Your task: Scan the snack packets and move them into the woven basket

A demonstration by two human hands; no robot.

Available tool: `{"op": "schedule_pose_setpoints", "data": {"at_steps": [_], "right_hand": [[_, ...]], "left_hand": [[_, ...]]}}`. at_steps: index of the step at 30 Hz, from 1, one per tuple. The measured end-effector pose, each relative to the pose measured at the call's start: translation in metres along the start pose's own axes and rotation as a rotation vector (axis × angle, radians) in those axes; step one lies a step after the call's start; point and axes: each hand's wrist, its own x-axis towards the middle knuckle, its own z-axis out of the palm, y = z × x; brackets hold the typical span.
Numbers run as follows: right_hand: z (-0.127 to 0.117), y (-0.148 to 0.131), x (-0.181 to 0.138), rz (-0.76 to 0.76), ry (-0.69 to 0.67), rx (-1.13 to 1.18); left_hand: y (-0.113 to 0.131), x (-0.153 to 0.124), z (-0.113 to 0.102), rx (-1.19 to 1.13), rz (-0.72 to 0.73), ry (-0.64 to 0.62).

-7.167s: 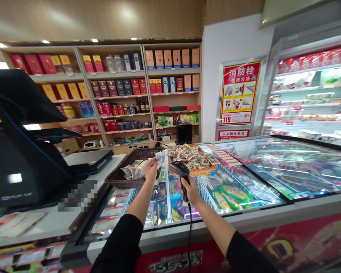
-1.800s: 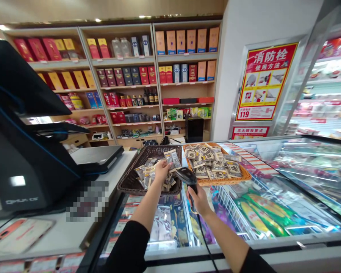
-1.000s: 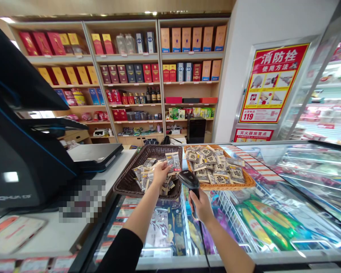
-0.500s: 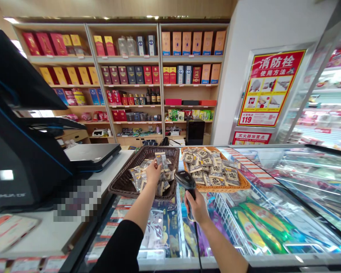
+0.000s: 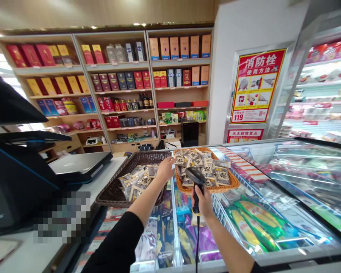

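Shifted rightward from over the brown basket (image 5: 110, 192) half a second earlier, the left-hand grip (image 5: 166, 170) is now seen at the left rim of the orange basket (image 5: 234, 182), fingertips extended to the snack packets (image 5: 208, 168) heaped inside. Moved right as well, the scanner (image 5: 195, 176) is held upright in front of that heap by the right-hand grip (image 5: 203, 199), its fingers wrapped around the handle. Whether anything is pinched by the left-hand grip cannot be told, since the fingertips are blended with the packet edges. More packets, loosely piled, are contained in the brown basket, and both baskets are set on the glass top of the freezer (image 5: 318, 251).

Small and thin-skinned, the packets are judged to be light, pliable and slightly slippery, with slick film that could easily be slid from a loose hold. Contents that might be crushed are best spared by a gentle pinch at a flat sealed end, rather than at the filled middle. Stiff plastic and a little more weight are expected of the scanner, which is best held by its handle, with the cord (image 5: 198, 239) left hanging free below.
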Motion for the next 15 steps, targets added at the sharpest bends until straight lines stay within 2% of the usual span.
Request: {"op": "schedule_pose_setpoints", "data": {"at_steps": [4,8,12,15], "right_hand": [[-0.004,-0.003,0.006,0.040,0.108,0.056],[-0.009,0.001,0.011,0.046,0.120,0.034],[-0.009,0.003,0.011,0.020,0.108,-0.033],[-0.007,-0.001,0.005,-0.036,0.090,-0.113]], "left_hand": [[0.013,0.037,0.027,-0.025,0.011,-0.069],[0.009,0.049,0.041,-0.111,-0.140,-0.076],[-0.002,0.043,0.027,-0.303,-0.283,0.097],[-0.017,0.025,0.006,-0.525,-0.408,0.218]]}}
